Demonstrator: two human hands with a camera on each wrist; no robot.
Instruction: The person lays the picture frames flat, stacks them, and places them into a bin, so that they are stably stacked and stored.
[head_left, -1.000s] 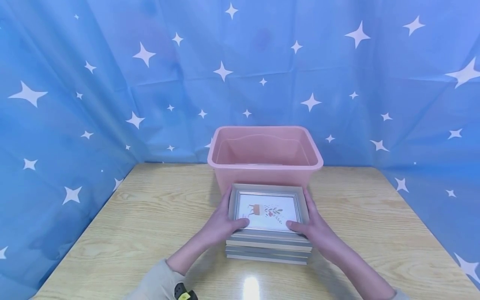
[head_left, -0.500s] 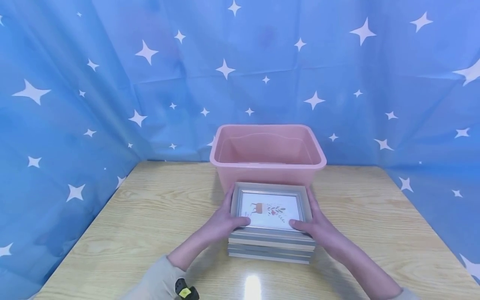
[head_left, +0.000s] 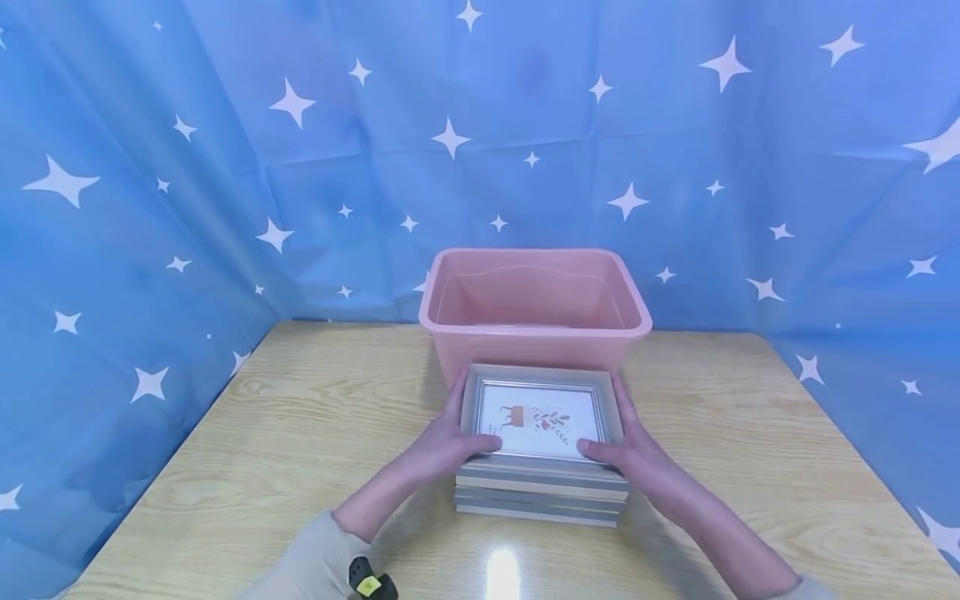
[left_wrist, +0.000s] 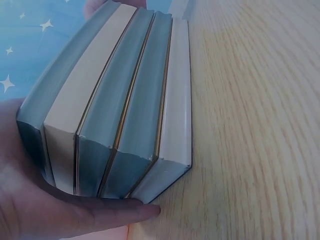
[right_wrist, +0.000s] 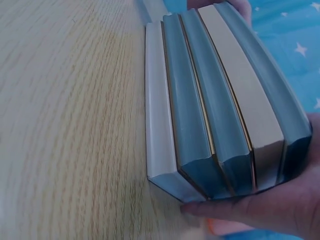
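A neat stack of picture frames [head_left: 542,493] lies flat on the table, its back edge close to a pink plastic bin [head_left: 534,348]. The uppermost picture frame [head_left: 540,421] is grey and shows a deer-like animal with plants. My left hand [head_left: 444,442] grips the stack's left side, thumb over the top frame. On the right side my right hand [head_left: 639,446] holds it the same way. Both wrist views show the front edges of several grey-blue and cream frames [left_wrist: 135,110], with fingers [right_wrist: 240,207] lying along the sides down to the lowest frame.
Light wood-grain table [head_left: 322,417] extends to both sides of the stack. The bin stands at the table's back, and no contents show inside. A blue curtain with white stars [head_left: 525,125] hangs behind and at both sides. A black and yellow device [head_left: 371,581] sits at the left sleeve.
The head view has shifted slightly. Both hands keep their hold on the stack of picture frames, and the stack and bin stay where they were.
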